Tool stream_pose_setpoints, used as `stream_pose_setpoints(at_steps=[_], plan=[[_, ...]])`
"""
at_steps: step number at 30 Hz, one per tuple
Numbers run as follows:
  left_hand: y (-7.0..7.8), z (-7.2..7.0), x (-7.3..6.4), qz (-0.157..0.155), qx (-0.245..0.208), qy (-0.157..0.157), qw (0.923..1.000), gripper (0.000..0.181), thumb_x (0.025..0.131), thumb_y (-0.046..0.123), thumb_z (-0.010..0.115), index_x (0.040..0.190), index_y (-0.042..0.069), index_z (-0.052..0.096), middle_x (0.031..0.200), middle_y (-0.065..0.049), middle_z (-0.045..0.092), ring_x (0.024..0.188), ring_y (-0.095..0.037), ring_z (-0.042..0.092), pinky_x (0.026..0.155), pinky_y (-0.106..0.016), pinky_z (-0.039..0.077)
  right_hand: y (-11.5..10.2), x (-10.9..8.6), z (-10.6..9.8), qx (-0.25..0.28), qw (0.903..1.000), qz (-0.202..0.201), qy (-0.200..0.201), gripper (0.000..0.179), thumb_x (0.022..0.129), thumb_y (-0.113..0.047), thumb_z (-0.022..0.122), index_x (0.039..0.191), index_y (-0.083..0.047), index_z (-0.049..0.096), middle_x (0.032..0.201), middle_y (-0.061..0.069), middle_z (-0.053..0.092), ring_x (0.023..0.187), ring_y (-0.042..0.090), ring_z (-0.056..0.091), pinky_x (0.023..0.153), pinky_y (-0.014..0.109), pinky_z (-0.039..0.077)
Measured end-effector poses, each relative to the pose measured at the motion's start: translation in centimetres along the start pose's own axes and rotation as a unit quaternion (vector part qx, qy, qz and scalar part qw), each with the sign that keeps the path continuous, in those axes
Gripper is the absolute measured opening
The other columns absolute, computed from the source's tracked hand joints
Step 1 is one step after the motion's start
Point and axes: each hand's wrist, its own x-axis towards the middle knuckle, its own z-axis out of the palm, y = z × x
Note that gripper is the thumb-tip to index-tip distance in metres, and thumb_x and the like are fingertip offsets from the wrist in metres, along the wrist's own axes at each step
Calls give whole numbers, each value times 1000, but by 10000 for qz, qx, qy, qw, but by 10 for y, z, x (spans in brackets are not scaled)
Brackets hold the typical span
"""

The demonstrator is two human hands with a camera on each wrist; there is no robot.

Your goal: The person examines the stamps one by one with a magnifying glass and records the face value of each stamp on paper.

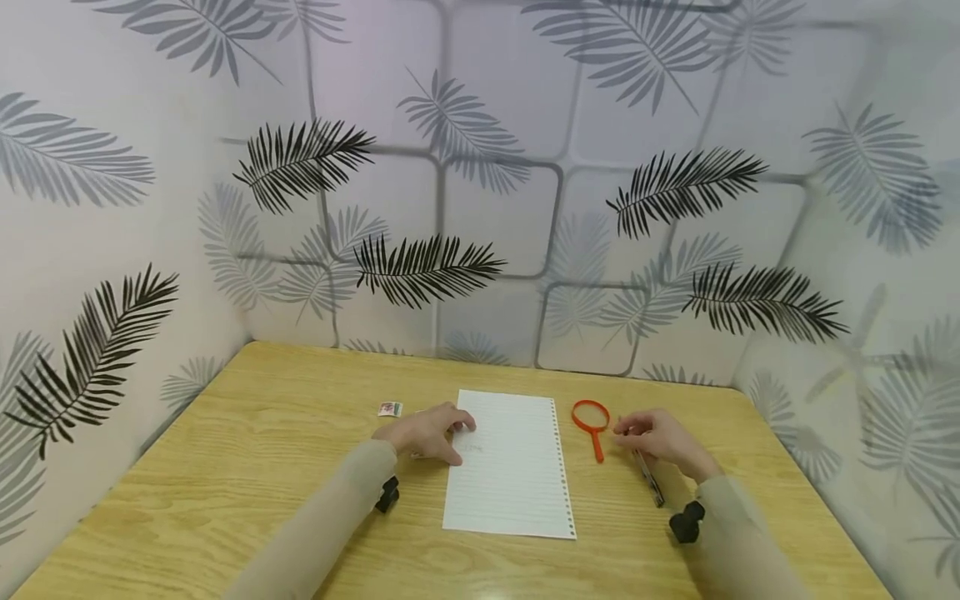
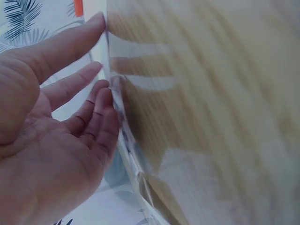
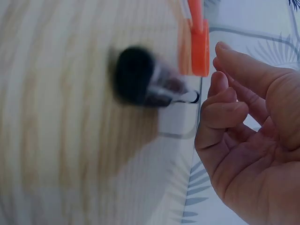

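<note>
One spread left hand (image 1: 424, 432) is probably steadying the paper (image 1: 513, 475); toward the tabletop (image 1: 247, 475)'s right edge, the empty, loosely bent right hand (image 1: 663, 439) is hovering beside a pen (image 1: 651, 483).

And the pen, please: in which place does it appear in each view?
Head: the pen lies right of centre, low in the picture, by the right hand.
Left wrist: it is not in this picture.
Right wrist: the pen, blurred, is slightly above centre, left of the hand.
Shared landmark: the leaf-patterned wall.
</note>
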Motion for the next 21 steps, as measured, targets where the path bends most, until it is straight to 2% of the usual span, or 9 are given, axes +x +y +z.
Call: stream_pose_setpoints(at_steps=[5,12,16,21], plan=[[-5,-4,5,-28,-215,-79,9997,50,81,13,81,126,14,60,119,-5,56,112,-21,51,101,-41,42,10,-4,-4,104,9997,55,-205,27,91,-17,70,111,2,69,88,12,65,59,10,47,53,26,43],[-3,-8,6,-30,-338,-106,9994,49,81,10,81,125,12,60,118,-5,56,111,-21,51,102,-41,42,13,-3,-10,92,9976,-118,-681,27,91,-15,70,111,3,67,84,10,64,59,10,48,54,26,45],[-3,-7,6,-38,-364,-110,9993,49,80,10,81,124,12,61,118,-5,56,111,-21,51,102,-41,42,16,1,-11,-234,9959,-312,-821,21,91,-14,70,106,1,68,84,8,63,61,10,50,55,25,46],[-3,-7,5,-51,-441,-149,9989,49,80,10,81,125,12,60,118,-5,56,112,-21,51,102,-41,42,16,2,-9,-627,9944,-323,-791,12,90,-8,67,100,-1,66,84,8,61,66,14,53,56,27,47]])
